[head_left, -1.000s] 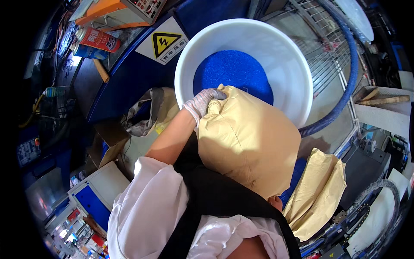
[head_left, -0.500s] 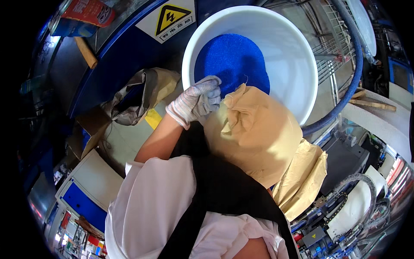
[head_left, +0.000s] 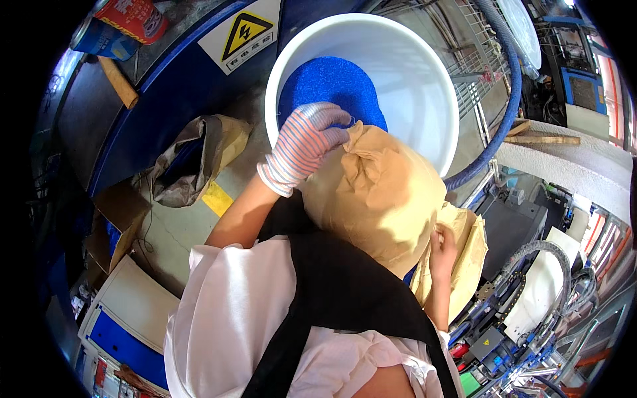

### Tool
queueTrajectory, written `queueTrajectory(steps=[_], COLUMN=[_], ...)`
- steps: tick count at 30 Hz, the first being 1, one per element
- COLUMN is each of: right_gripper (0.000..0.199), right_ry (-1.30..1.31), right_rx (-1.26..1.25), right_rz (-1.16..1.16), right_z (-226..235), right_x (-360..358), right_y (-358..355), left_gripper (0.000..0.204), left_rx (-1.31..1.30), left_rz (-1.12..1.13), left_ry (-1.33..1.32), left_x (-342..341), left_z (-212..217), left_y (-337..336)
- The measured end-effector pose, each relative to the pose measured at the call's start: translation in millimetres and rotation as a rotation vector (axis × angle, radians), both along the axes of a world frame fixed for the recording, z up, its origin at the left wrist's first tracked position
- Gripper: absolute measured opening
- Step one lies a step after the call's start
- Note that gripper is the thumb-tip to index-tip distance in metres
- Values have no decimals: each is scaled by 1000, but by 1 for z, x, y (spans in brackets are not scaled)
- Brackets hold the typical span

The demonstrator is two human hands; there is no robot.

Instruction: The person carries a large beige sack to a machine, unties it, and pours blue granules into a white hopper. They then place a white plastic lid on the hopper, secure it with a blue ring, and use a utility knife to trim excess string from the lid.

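Note:
My left hand [head_left: 302, 146], in a striped white glove, has its fingers closed at the crumpled top of a full brown paper bag [head_left: 381, 199]. A thin thread end shows by its fingertips. The bag leans against my black apron and over the near rim of a large white tub [head_left: 421, 86]. Bright blue granules [head_left: 332, 83] lie inside the tub. My bare right hand [head_left: 443, 253] is at the bag's right side, fingers loosely bent and apart, nothing visible in them. Beside it hangs a second, creased brown paper bag [head_left: 468, 245].
An opened paper sack [head_left: 199, 159] and a cardboard box [head_left: 119, 219] sit on the floor at left. A blue ribbed hose [head_left: 507, 119] curves round the tub's right side. Behind stands a blue machine panel [head_left: 159, 93] with a warning sign; machinery with cables [head_left: 537, 278] is at right.
My right hand has come into view beside the bag. My left hand has turned, back of the glove upward, its fingers still at the bag's top. The whole view has shifted slightly.

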State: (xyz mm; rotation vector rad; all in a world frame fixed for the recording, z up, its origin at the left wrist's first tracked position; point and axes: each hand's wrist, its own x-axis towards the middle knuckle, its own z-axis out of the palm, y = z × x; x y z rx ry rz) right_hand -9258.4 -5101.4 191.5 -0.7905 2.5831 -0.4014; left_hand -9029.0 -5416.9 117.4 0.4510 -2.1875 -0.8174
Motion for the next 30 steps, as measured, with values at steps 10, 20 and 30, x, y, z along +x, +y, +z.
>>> queueTrajectory(steps=[10, 20, 30], right_gripper=[37, 35, 20], right_ry=[20, 116, -166], right_rx=[-154, -299, -338], right_rz=[945, 922, 598], right_z=[-26, -35, -22], right_x=[74, 73, 68], right_y=[-179, -161, -187], left_gripper=[14, 22, 29], left_rx=[-91, -110, -107], left_rz=[-79, -57, -26], left_ry=[-204, -109, 46], left_x=[13, 15, 1], left_z=[-18, -36, -27], left_y=[9, 35, 15])
